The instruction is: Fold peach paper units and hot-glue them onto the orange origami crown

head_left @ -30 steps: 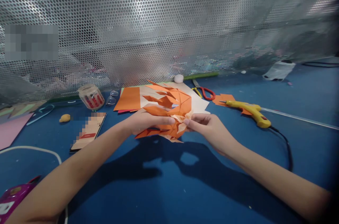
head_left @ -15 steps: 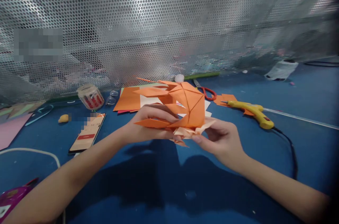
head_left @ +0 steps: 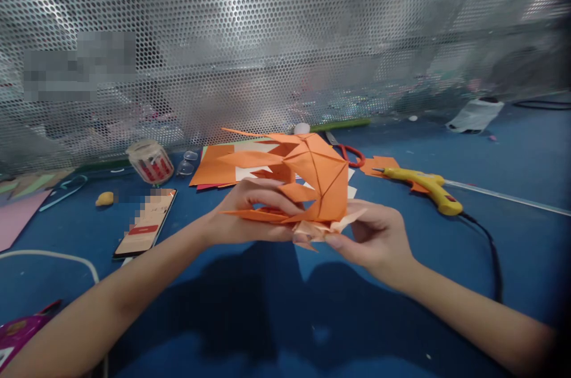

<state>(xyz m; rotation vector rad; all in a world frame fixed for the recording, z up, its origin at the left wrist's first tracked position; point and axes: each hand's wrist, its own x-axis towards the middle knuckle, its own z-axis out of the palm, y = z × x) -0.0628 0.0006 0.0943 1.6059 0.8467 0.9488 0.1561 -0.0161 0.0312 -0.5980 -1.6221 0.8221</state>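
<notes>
Between my hands, above the blue table, is an orange folded-paper piece (head_left: 328, 178) with creased panels and several long pointed petals reaching left. A crumpled pale-orange paper piece (head_left: 314, 229) sits against its lower edge. My left hand (head_left: 252, 211) is closed around the petals and the lower side, its fingers partly hidden inside the folds. My right hand (head_left: 372, 235) pinches the pale crumpled paper at the lower right with thumb and fingers; the fingertips behind the paper are hidden.
A yellow glue gun (head_left: 422, 184) with a black cord lies right. Red-handled scissors (head_left: 354, 155) and orange paper sheets (head_left: 214, 166) are behind my hands. To the left are a phone (head_left: 147, 226), a clear jar (head_left: 150, 162) and a purple object (head_left: 22, 336). A perforated metal panel (head_left: 285, 38) stands behind.
Both hands keep their hold. The orange paper piece has shifted and tilted very slightly, and its lower edge sits a little lower in view.
</notes>
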